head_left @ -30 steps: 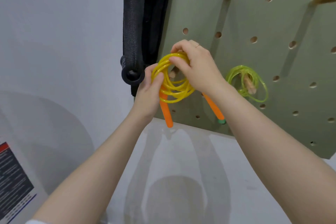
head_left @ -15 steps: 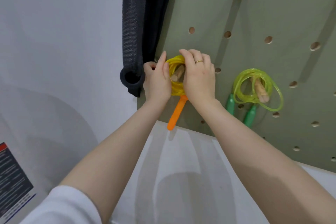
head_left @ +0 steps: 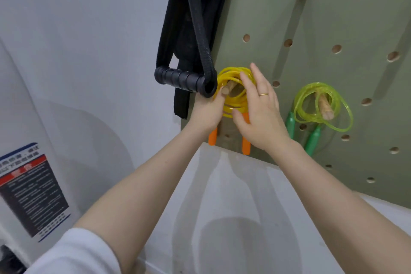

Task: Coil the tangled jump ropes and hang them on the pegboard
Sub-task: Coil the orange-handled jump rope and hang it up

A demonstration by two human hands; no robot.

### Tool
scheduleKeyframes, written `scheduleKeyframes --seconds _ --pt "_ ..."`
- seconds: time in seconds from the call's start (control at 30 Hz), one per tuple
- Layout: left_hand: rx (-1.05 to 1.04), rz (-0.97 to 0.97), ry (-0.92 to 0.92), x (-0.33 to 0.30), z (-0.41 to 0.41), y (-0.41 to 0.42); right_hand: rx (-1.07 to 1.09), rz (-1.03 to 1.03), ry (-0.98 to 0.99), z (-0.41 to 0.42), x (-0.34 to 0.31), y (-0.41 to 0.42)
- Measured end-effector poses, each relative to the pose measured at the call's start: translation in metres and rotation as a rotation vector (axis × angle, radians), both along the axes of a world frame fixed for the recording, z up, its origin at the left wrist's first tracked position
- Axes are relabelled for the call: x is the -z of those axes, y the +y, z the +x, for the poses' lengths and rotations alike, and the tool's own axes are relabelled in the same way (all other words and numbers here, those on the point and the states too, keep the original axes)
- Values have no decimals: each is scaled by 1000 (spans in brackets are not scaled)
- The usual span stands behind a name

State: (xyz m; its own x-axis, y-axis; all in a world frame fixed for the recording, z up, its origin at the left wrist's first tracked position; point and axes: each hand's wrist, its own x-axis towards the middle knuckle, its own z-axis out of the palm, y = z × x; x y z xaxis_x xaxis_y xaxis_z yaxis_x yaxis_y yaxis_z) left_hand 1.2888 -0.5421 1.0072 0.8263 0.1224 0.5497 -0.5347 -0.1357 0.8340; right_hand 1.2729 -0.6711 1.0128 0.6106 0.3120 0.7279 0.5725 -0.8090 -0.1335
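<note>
My left hand (head_left: 205, 110) is up at the yellow rope (head_left: 233, 87). I can see one fingertip by the wooden peg (head_left: 227, 89), but the rest is hidden, so I cannot tell if that hand is pinching the rope or just touching it. My right hand (head_left: 259, 111) is flat and spread wide, with the fingers (head_left: 255, 73) stretched out over the right side of the coil. It is not squeezing anything.

The yellow rope is wound into a round coil, and the peg pokes out through the middle of it. Its two orange handles (head_left: 245, 145) hang down under my hands, near the bottom edge of the green pegboard (head_left: 333, 18).

Off to the right, the green rope (head_left: 320, 104) is coiled on its own peg too, and its green handles (head_left: 312, 140) dangle below it. One loop of it sags lower than the others.

A black strap (head_left: 195, 29) with a thick grip hangs just beside the yellow rope on the left.

I think the job is almost done. Both ropes I can see are coiled and hung. All that looks left is letting go and checking the yellow coil sits well. I cannot tell if more ropes wait somewhere out of sight.
</note>
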Motion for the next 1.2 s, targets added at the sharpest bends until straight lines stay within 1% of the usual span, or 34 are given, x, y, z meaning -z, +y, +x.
scheduleKeyframes --seconds 0.07,0.1,0.17,0.27,0.3,0.37,0.47,0.53,0.57,0.63,0.73,0.8,0.9,0.97,1.03,1.1,1.2 --pt "-22 62 -34 15 -6 7 -63 135 -163 -7 16 -1" --pt "-15 113 -63 22 -10 10 -99 170 -198 -10 26 -1" --pt "16 156 -84 36 -18 16 -128 162 -220 -13 43 0" --pt "58 108 -16 46 -25 25 -120 167 -263 -15 51 5" --pt "42 99 21 48 -26 27 -143 179 -273 -17 50 8" --pt "-7 129 101 55 -27 33 -226 173 -241 -22 52 15" --pt "-79 183 225 75 -40 45 -305 49 -135 -26 72 33" --pt "-86 146 327 91 -54 56 -339 -12 -101 -29 92 49" --pt "-87 129 348 97 -61 63 -345 8 -95 -31 100 57" --pt "-94 148 305 97 -72 71 -341 137 -107 -34 102 68" --pt "-58 239 182 79 -73 73 -313 396 -108 -30 82 72" --pt "-25 325 91 69 -67 64 -298 469 -106 -27 67 65" --pt "41 400 -8 67 -54 50 -244 370 -149 -32 63 49" --pt "48 408 -40 66 -46 42 -244 316 -155 -33 61 38" --pt "4 368 -96 59 -38 36 -288 297 -118 -31 52 29" --pt "-45 369 -177 49 -30 32 -340 239 -91 -28 40 23" --pt "-102 396 -289 38 -21 34 -348 110 -143 -23 21 17"
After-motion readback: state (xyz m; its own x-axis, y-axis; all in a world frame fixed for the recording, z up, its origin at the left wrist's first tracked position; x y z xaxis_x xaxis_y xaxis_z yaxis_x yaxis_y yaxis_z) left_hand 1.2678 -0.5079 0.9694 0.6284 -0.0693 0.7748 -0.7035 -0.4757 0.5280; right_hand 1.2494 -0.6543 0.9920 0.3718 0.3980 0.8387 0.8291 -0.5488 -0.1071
